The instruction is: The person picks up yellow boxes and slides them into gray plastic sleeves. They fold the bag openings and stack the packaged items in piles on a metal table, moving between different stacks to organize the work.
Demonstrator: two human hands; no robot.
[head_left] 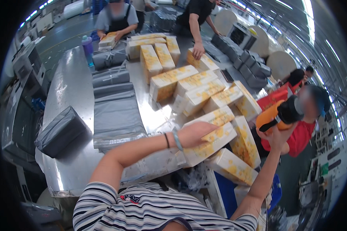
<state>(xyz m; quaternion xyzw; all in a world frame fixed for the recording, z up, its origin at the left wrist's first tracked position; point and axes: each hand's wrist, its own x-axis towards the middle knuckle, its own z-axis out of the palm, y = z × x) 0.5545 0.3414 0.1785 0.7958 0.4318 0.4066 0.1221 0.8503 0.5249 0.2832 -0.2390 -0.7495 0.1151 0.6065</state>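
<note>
My left hand (194,134) rests on a long white-and-yellow flowered pack (214,144), fingers closed over its upper edge; some fingertips are hidden. My right hand (278,135) is raised at the right, wrapped around an orange bottle (273,117) with a black top, tilted to the upper right. More packs of the same kind lie about my left hand: one pack (243,142) slants to its right, and another pack (233,167) lies nearer me. Both forearms are bare below striped sleeves.
On the metal table (71,84) lie flat grey plastic bags (117,115) and a wrapped grey parcel (63,131). A purple bottle (87,50) stands farther back. Co-workers handle packs across the table; a person in red (300,134) is close at the right. Wrapped grey bundles (245,63) line the far side.
</note>
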